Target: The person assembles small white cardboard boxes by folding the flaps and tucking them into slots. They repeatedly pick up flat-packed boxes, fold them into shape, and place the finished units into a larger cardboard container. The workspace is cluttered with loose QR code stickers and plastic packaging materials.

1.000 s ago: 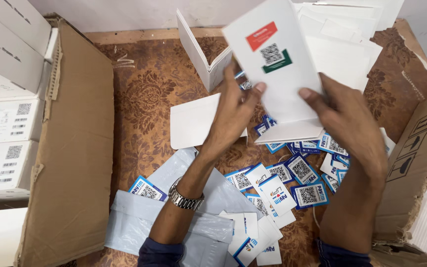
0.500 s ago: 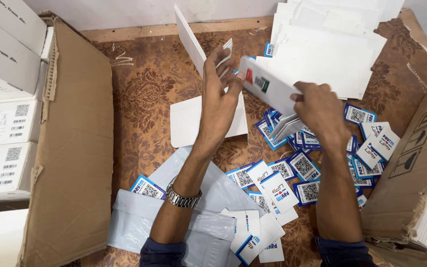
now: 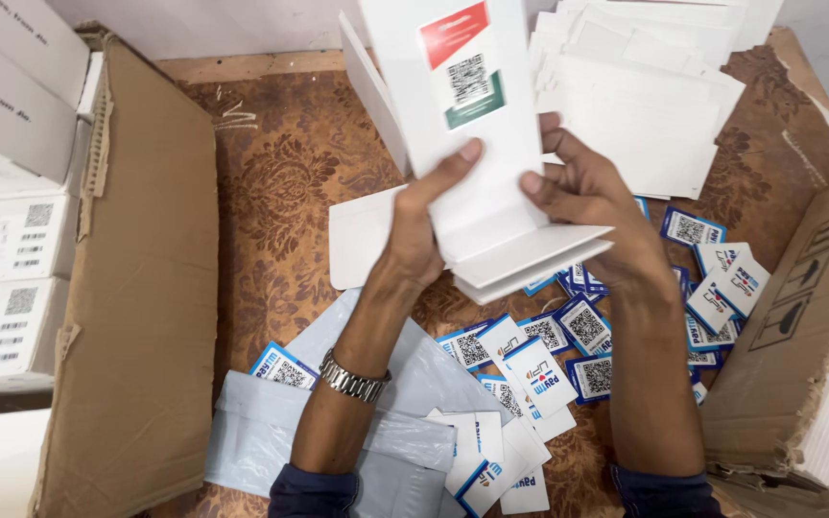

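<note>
Since half a second ago, we are raising the white folded card stand (image 3: 472,134) from a flat, tilted hold to an upright one, so its printed face with the red and green bands and the square code is now turned toward the camera. Both hands are lifting it above the brown patterned floor covering (image 3: 280,192).

We are holding the stand at its lower part. Our left hand (image 3: 419,225) is pressing its thumb against the front panel while the other fingers are wrapping behind, out of view. Our right hand (image 3: 587,197) is pinching the right edge, fingers curled over the front just above the folded base flaps (image 3: 530,259), which are projecting toward us.

We are judging the stand to be light and moderately stiff, prone to creasing if it is squeezed on the open panel. The best hold appears to be near the fold lines at the base, where the card is doubled.

Below the hands, small blue-and-white code cards (image 3: 568,336) are lying scattered, partly over grey plastic mailer bags (image 3: 271,432). A stack of flat white card blanks (image 3: 645,105) is lying beyond the stand. Cardboard flaps (image 3: 136,288) are bordering the work area on the left.
</note>
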